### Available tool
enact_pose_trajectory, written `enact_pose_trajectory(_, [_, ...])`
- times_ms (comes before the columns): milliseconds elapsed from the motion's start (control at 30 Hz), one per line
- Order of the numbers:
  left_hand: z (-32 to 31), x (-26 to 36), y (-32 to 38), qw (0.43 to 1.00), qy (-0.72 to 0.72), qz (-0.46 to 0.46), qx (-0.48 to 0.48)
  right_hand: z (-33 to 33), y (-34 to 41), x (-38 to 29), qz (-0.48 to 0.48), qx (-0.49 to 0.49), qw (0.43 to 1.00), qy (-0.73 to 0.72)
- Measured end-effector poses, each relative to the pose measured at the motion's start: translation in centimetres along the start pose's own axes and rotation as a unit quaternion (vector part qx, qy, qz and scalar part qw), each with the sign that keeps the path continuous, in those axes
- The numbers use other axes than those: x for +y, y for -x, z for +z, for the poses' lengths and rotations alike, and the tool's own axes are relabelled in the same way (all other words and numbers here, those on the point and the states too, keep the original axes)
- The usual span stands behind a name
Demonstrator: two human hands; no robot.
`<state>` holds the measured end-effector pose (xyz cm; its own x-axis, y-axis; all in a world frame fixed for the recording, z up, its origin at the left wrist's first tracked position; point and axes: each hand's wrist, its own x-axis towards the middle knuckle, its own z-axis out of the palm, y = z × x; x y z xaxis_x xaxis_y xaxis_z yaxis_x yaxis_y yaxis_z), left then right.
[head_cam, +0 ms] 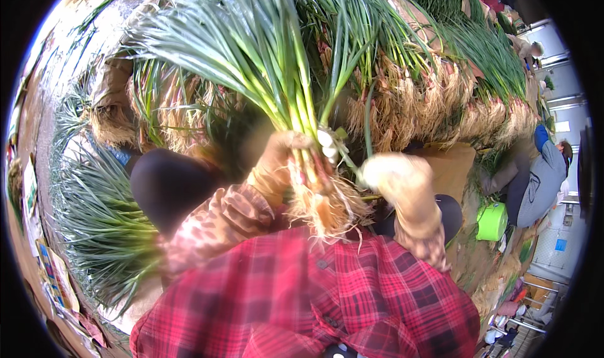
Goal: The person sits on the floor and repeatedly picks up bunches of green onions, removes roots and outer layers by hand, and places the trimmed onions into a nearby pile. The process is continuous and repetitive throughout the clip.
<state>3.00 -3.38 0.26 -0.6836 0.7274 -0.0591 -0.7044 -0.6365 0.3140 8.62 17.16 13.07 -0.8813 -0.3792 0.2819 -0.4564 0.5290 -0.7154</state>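
Before my chest, my left hand is closed around the lower stems of a bunch of green onions. The long green leaves fan up and to the left, and the pale, tangled roots hang below the hand. White bulbs show at the bunch's right side. My right hand, gloved and blurred, is just right of the bunch with its fingers curled. A thin green stalk rises beside its fingertips; whether the hand grips it is unclear.
Rooted green onions lie piled ahead, and another leafy heap is at left. A bright green stool or tub stands at right, near a person in grey wearing a blue glove. Cardboard lies beyond my right hand.
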Motion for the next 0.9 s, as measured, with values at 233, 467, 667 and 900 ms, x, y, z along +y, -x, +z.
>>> enact_pose_trajectory(233, [0.3, 1.9, 0.0, 0.99, -0.011, 0.135, 0.044, -0.3, 1.1, 2.0, 0.157, -0.406, 0.828, 0.354])
enact_pose_trajectory(467, [1.9, -0.8, -0.4, 0.986, 0.099, 0.136, 0.002, 6.2, -5.6, 10.1, 0.203, -0.087, 0.89, -0.398])
enact_pose_trajectory(667, [1.5, -0.7, -0.2, 0.981, 0.092, 0.171, 0.016, 2.2, -4.8, 3.7, 0.203, -0.207, 0.912, -0.292])
enact_pose_trajectory(900, [0.4, -1.0, -1.9, 0.987, 0.085, 0.132, 0.022, 0.3, -4.4, 12.0, 0.213, 0.052, 0.936, 0.275])
